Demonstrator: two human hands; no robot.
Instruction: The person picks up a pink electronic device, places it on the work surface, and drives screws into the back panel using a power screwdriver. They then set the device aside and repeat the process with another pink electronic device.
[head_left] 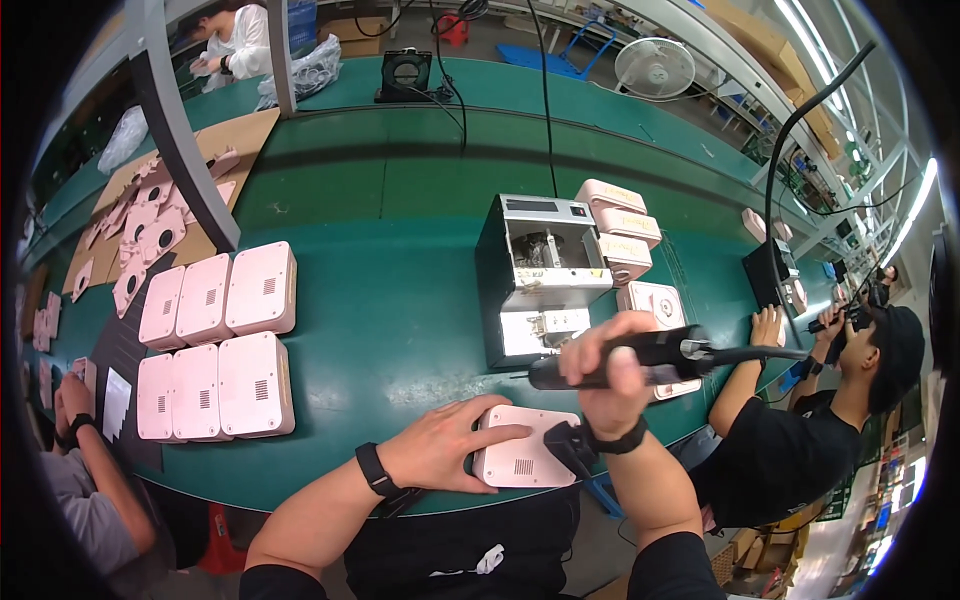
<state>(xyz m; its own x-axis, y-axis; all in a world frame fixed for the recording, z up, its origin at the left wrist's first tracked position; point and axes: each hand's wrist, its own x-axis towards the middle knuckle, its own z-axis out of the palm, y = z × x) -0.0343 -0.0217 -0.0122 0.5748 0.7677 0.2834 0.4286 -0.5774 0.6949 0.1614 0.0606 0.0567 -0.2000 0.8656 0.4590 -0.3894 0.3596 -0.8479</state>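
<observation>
A pale pink plastic housing [535, 463] lies at the front edge of the green bench, its slotted face up. My left hand [440, 443] grips its left side, thumb and fingers around the corner and the index finger over the top. In my right hand [612, 375] is a black electric screwdriver [672, 358], held nearly level above the housing with its cord running off to the right. Part of the housing's right end is hidden by my right wrist. Just beyond my hands stands a silver and black screw feeder [545, 255].
Several finished-looking pink housings [258, 385] stand in rows at left. Behind them, loose pink parts [155, 215] lie on cardboard by a grey post [180, 120]. More pink housings [622, 225] line the feeder's right side. Co-workers sit left and right [820, 400].
</observation>
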